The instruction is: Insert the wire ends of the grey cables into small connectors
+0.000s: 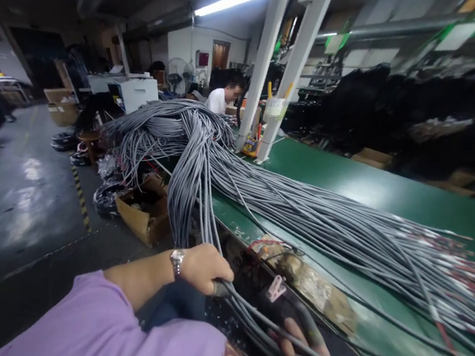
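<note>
A thick bundle of grey cables [312, 213] lies across the green table [395, 195] and droops off its near edge. My left hand [204, 266], with a watch on the wrist, is closed around several of these cables just off the table edge. My right hand [304, 354] sits low in the view under the same strands, fingers partly stretched, a blue cap on one fingertip; the cables run over it. A pink clip [276, 288] rests on a dark tray between my hands.
A cardboard box [145, 212] and black cable coils [107, 194] stand on the floor left of the table. White posts [281, 65] rise from the table's far end. A person in a white shirt [219, 99] sits behind the cable heap.
</note>
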Tool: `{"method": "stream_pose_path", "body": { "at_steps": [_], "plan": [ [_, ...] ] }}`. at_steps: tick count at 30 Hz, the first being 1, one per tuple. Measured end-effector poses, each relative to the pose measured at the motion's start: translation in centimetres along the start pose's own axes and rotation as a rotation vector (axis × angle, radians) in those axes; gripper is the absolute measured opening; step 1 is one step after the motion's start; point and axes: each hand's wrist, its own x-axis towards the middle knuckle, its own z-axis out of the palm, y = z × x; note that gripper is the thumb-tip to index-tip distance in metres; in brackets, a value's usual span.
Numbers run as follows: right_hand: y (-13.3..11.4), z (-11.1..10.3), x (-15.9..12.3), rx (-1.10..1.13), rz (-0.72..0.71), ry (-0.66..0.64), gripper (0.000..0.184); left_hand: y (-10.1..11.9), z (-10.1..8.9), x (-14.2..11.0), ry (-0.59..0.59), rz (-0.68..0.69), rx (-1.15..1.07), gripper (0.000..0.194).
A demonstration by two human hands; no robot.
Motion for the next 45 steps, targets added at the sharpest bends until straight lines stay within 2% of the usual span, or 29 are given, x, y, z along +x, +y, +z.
{"method": "stream_pose_path", "body": {
  "at_steps": [3,5,7,10,12,13,16,19,22,24,26,29,31,35,37,40,45],
  "plan": [
    [-0.7,0.3,-0.9,0.089,0.062,0.092,0.039,-1.6,1.3,-1.0,-0.090,-0.056,-0.136,0.021],
    [-0.9,0.5,-0.8,0.056,0.032,0.084,0.039,-2.4,1.8,-1.2,-0.067,-0.064,-0.283,0.021],
    [-0.6,0.6,-0.3,-0.038,0.001,0.017,0.040,-2.3,2.3,-0.8,0.008,-0.055,-0.493,0.025],
    [0.3,0.8,0.1,-0.234,-0.001,-0.121,0.045,-0.1,2.8,0.6,0.202,-0.078,-0.820,0.038],
    [0.7,0.9,-0.2,-0.374,0.006,-0.176,0.045,2.1,3.2,1.9,0.234,-0.055,-1.032,0.051],
    [0.7,1.0,-0.4,-0.436,-0.004,-0.174,0.044,3.3,3.4,2.5,0.211,-0.030,-1.129,0.062],
    [-0.6,1.6,-1.1,-0.593,-0.068,-0.116,0.041,5.9,4.2,3.6,0.038,0.013,-1.358,0.089],
    [-3.3,3.6,-1.6,-0.671,-0.153,-0.108,0.041,7.0,5.0,3.1,0.000,-0.042,-1.537,0.090],
    [-5.7,6.7,-1.8,-0.690,-0.158,-0.204,0.041,6.5,6.1,1.9,-0.062,-0.122,-1.481,0.076],
    [-6.4,8.6,-1.6,-0.695,-0.166,-0.312,0.042,5.7,7.2,1.5,-0.102,-0.124,-1.457,0.057],
    [-6.1,9.8,-0.9,-0.701,-0.192,-0.418,0.042,4.8,8.5,1.5,-0.156,-0.137,-1.445,0.046],
    [-4.3,10.1,0.5,-0.730,-0.170,-0.619,0.040,4.1,9.8,1.9,-0.266,-0.184,-1.356,0.037],
    [-3.0,9.5,1.2,-0.733,-0.122,-0.671,0.040,4.3,10.0,2.1,-0.223,-0.197,-1.370,0.038],
    [-1.8,7.9,1.4,-0.804,-0.154,-0.520,0.040,5.1,9.3,2.0,0.039,-0.206,-1.467,0.051],
    [-2.1,7.3,0.9,-0.855,-0.224,-0.437,0.036,5.4,9.1,1.6,0.118,-0.286,-1.472,0.061],
    [-2.9,7.1,0.1,-0.916,-0.298,-0.344,0.027,5.3,9.3,1.0,0.113,-0.400,-1.460,0.071],
    [-3.1,7.8,-0.1,-0.873,-0.271,-0.243,0.021,5.3,10.2,0.3,0.060,-0.416,-1.478,0.067]
  ]
}}
